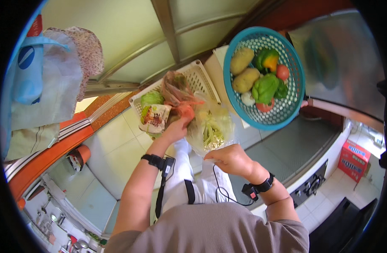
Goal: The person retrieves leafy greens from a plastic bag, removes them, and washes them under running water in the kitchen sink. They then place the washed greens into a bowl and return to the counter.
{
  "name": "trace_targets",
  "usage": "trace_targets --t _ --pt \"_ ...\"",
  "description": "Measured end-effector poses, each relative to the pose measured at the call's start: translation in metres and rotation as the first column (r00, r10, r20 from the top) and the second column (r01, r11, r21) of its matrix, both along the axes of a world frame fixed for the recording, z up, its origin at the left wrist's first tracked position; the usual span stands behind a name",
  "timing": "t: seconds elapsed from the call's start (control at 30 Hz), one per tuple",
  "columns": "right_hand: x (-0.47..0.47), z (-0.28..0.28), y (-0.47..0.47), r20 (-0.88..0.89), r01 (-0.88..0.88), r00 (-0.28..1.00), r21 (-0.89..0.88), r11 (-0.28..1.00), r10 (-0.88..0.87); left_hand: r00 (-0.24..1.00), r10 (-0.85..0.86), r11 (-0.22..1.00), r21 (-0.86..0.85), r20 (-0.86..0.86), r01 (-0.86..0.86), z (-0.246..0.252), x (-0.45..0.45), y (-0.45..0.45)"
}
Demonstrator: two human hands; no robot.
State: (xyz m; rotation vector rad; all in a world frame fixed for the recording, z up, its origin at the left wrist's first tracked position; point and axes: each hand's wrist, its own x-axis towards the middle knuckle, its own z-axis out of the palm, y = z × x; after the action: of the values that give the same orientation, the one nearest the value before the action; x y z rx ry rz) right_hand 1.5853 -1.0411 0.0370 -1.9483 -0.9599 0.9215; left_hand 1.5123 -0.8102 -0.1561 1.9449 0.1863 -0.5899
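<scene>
My left hand [178, 128] is closed on the gathered neck of a red translucent plastic bag [176, 87]; its fingers are partly hidden by the film. The bag rests on a white slotted plastic basket [202, 77], its contents unclear. Between the thumb and fingers of my right hand [233, 159] is the edge of a clear plastic bag [198, 136]. Pale green vegetable stalks [213, 128] show inside this bag, which hangs beside the basket's near side. A green cabbage-like vegetable [152, 98] and a printed food packet [155, 118] lie at the basket's left end.
At right stands a blue plastic colander [227, 95] with potatoes [245, 80], tomatoes [282, 72], peppers and a chayote-like green vegetable [265, 88]. A gas stove [312, 186] and red carton [354, 159] are at lower right. Cloths [62, 76] hang at left, above a small orange bin [84, 154].
</scene>
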Motion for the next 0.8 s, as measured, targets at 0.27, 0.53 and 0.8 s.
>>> trace_targets --t 0.27,0.53,0.8 --pt "-0.064 0.051 -0.047 -0.082 0.232 0.969 -0.018 0.973 -0.232 0.881 0.113 0.992 0.001 -0.460 -0.126 0.062 0.034 -0.047" --pt "-0.149 0.087 -0.076 0.070 0.397 0.914 0.045 0.917 -0.399 0.417 -0.823 0.532 0.268 0.385 0.803 0.126 -0.003 -0.153" --pt "-0.267 0.139 -0.114 0.462 0.620 0.657 0.117 0.776 -0.595 0.215 -0.976 0.212 0.389 0.037 0.897 0.155 -0.059 -0.220"
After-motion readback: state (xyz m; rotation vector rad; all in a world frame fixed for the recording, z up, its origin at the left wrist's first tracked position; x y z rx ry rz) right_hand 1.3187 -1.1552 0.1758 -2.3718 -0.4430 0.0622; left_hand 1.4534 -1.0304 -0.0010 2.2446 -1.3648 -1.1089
